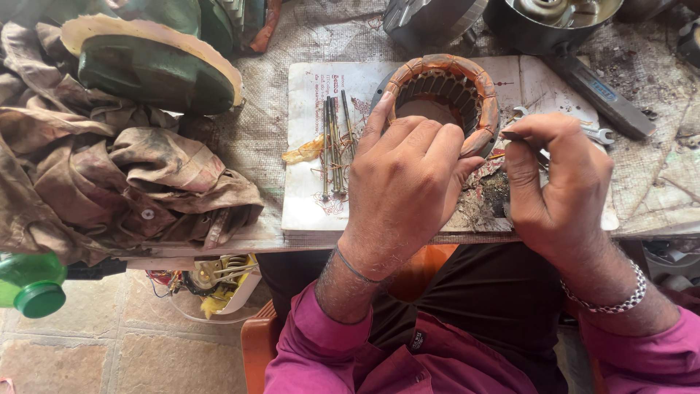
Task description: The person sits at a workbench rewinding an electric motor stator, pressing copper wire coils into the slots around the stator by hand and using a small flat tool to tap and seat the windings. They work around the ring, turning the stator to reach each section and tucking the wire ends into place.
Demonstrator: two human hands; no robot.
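Note:
A ring-shaped motor stator with orange-wrapped copper windings rests on a stained white board. My left hand lies over the stator's near side, its fingers curled around the rim. Just right of the stator, my right hand pinches a thin metal tool whose tip touches the winding's outer edge. Several thin metal rods lie on the board left of my left hand.
A pile of dirty brown cloth covers the left of the bench, with a green domed part above it. A wrench and a flat grey bar lie to the right. A green bottle sits at lower left.

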